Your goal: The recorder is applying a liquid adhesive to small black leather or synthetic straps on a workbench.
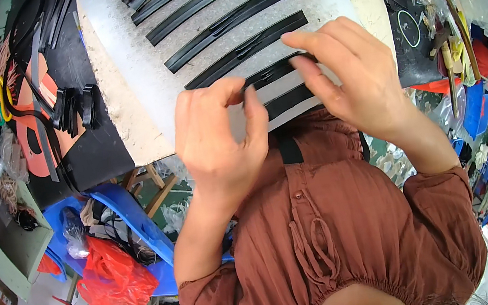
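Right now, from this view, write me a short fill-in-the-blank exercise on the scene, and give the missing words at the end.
1. The strip between the left hand and the right hand is ____ in colour.
2. Seen from the person's side, the pink pieces lie to the ____ of the white sheet.
3. The plastic bin beside the red plastic bag is ____ in colour.

Missing words: black; left; blue.
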The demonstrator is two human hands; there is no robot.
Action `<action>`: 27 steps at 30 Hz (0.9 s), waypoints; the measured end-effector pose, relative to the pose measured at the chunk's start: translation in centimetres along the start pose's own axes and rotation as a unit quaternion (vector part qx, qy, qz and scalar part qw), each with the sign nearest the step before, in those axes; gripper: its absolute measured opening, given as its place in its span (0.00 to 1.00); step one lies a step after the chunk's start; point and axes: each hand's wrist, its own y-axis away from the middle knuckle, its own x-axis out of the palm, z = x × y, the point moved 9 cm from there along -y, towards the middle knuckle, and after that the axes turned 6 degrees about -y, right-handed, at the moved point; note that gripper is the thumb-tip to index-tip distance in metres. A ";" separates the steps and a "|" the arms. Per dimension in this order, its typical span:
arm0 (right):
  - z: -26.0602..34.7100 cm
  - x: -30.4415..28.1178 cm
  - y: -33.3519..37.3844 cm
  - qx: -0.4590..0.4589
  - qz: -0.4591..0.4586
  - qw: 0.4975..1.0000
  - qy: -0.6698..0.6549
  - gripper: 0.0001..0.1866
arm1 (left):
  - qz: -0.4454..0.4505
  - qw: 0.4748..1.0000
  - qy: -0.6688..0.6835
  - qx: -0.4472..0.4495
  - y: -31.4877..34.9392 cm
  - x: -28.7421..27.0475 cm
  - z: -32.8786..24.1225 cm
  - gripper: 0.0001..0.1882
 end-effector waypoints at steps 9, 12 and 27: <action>-0.9 1.0 2.6 -0.085 0.031 0.995 -0.033 0.28 | 0.047 0.994 -0.010 0.099 0.2 0.6 -0.4 0.22; -1.0 1.4 3.0 -0.088 0.044 0.995 -0.027 0.31 | 0.059 0.992 -0.007 0.110 0.4 0.8 -0.3 0.24; -0.7 2.2 3.3 -0.127 0.084 0.988 0.018 0.29 | 0.088 0.987 -0.026 0.130 0.2 1.4 -0.6 0.24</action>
